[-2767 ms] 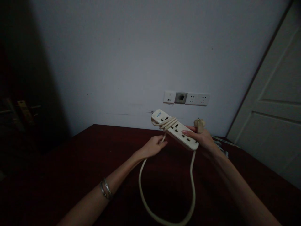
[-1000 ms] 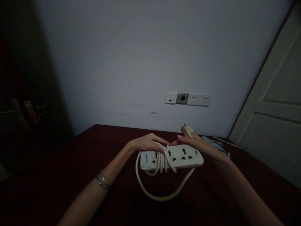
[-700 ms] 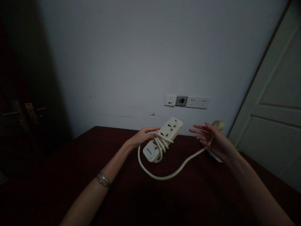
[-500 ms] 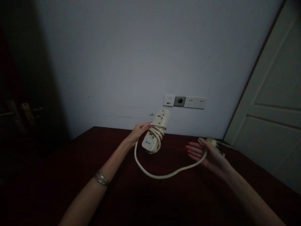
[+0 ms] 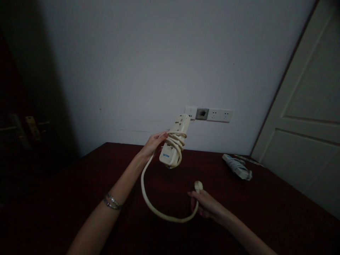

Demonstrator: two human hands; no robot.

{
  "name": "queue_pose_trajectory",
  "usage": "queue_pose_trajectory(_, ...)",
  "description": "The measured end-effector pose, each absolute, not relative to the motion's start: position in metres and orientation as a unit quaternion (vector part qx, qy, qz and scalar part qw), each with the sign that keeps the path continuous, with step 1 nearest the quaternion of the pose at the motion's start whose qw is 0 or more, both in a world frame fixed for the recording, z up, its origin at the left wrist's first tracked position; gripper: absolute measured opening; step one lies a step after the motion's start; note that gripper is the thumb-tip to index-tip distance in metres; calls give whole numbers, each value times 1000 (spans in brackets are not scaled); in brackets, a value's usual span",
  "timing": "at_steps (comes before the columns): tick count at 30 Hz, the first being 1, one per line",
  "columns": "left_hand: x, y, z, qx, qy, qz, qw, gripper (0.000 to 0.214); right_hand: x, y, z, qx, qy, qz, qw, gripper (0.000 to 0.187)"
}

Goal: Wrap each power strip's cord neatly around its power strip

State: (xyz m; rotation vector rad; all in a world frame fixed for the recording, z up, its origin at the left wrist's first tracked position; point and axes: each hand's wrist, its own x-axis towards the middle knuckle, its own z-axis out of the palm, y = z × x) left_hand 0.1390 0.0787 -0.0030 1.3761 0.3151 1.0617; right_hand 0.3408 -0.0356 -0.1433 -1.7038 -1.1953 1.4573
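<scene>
My left hand (image 5: 155,142) is closed on a white power strip (image 5: 168,153), gripping its left side where the cord is wound around it. The strip is tilted, its upper end leaning right, held above the dark red table. From the windings the white cord (image 5: 170,219) hangs in a wide loop down to the right. At that end, my right hand (image 5: 207,204) pinches the cord just below the white plug (image 5: 198,185); its lower fingers are partly in shadow.
A second power strip (image 5: 236,166), wrapped in its own cord, lies at the table's (image 5: 207,166) back right beside a thin flat strip (image 5: 248,160). Wall sockets (image 5: 219,115) sit behind the table. A pale panelled door (image 5: 305,106) stands at right.
My right hand has moved left and nearer to me with the plug, going from open fingers to a pinch. The second power strip has come into view. The held strip has risen slightly.
</scene>
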Motion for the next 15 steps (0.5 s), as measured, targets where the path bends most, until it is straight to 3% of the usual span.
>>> queue_pose_trajectory(8, 143, 77, -2, 651, 201, 495, 539, 48, 333, -24, -143, -637, -513, 509, 270, 33)
queue_pose_trajectory(15, 143, 77, -3, 682, 213, 482, 508, 45, 324, -13, -148, -627, -497, 522, 296, 30)
